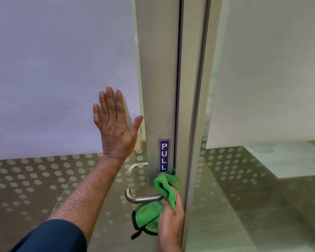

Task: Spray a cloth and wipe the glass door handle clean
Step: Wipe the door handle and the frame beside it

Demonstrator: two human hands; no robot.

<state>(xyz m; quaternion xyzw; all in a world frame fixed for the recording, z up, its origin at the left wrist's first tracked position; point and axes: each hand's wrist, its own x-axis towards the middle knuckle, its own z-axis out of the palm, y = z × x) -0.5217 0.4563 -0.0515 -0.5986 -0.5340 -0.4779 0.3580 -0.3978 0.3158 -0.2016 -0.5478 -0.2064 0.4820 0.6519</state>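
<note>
Head view: handle (140,198) lies horizontal, pointing left; cloth (166,188) covers its base.

Occlusions and frame cut-offs, head view.

We note the green cloth (165,199) covers the inner end of the door handle (140,198), so we cannot see where the lever meets the metal door frame (158,88). The right hand (171,219) is cut off at the wrist by the bottom edge, and its fingertips are buried in the cloth. The dark sleeve (53,237) of the left arm runs out of the lower edge. A second handle (135,166) behind the glass is dim, its inner end hidden by the frame. Shapes behind the frosted pane (262,79) are not readable.
</note>
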